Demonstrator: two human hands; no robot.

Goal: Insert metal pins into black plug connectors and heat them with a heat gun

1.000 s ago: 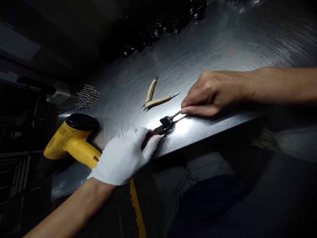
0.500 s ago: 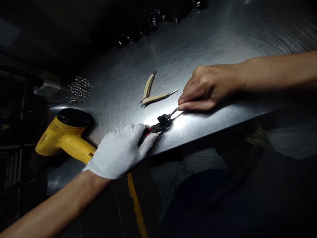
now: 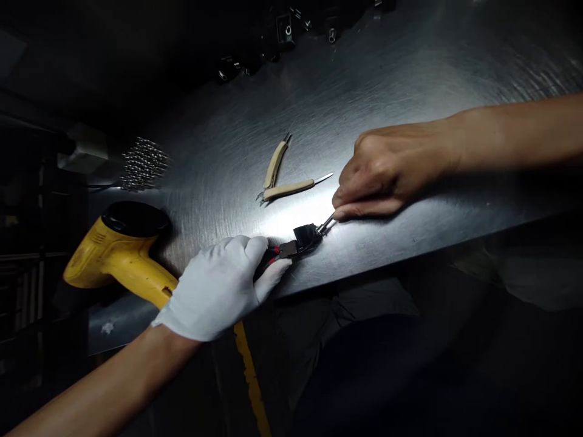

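Steel bench (image 3: 410,79), left hand (image 3: 216,288) gripping black switch (image 3: 306,238), right hand (image 3: 382,173) pinching lever (image 3: 327,223)

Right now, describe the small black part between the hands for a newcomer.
On the brushed steel bench, find the yellow heat gun, then follow the white-gloved left hand toward the bare right hand. The small black part sits between them, red-and-black wires at one end, a metal tip at the other, unlike the tan-handled pliers nearby.
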